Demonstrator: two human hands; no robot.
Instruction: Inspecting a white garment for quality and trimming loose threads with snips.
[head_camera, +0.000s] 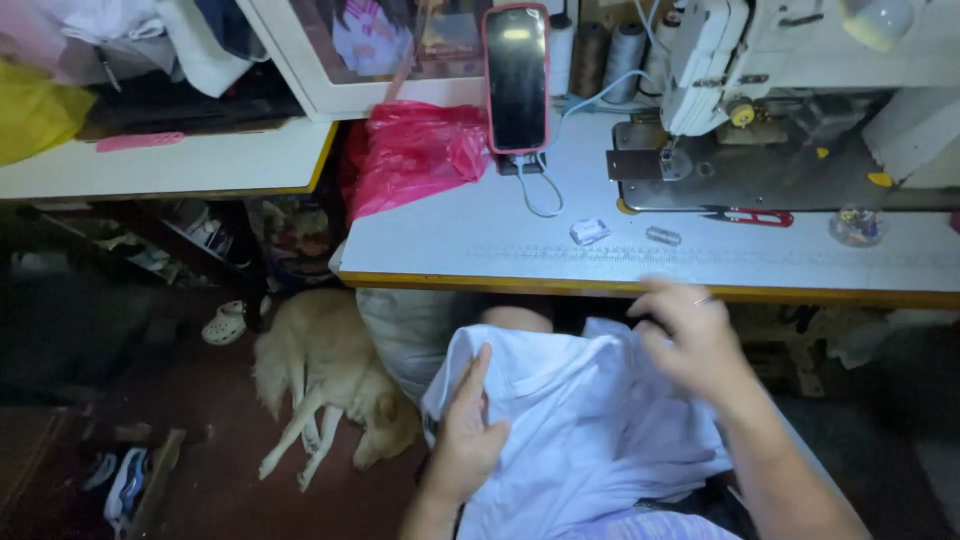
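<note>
Cloth: white cloth (590, 430) bunched on the person's lap, just below the front edge of the sewing table (480, 250), lying under and between both sets of fingers.
Left hand: left hand (468, 430) lies flat on the cloth's left edge, fingers (478, 375) straight and together, pointing up toward the table; nothing is pinched, it only presses.
Right hand: right hand (690, 335) sits on the cloth's upper right corner, blurred; fingers curl loosely over the fabric, but whether they actually grip it I cannot tell.
Long axis: the bundle runs from lower left beside the left wrist to upper right under the right fingers; a fold line or hem shows just right of the left fingertips, pointing toward the table edge.
Risk, slipping: since the left hand only presses, the loose cloth could slide off the lap to the left, toward the dog (330, 390) asleep on the floor beyond the left fingers.
Risk, snagging: the upper edge, near the right fingertips, could catch under the table lip.
Beyond the fingers: phone (516, 78), red snips (752, 216) and sewing machine (770, 60) sit well apart from both hands.
</note>
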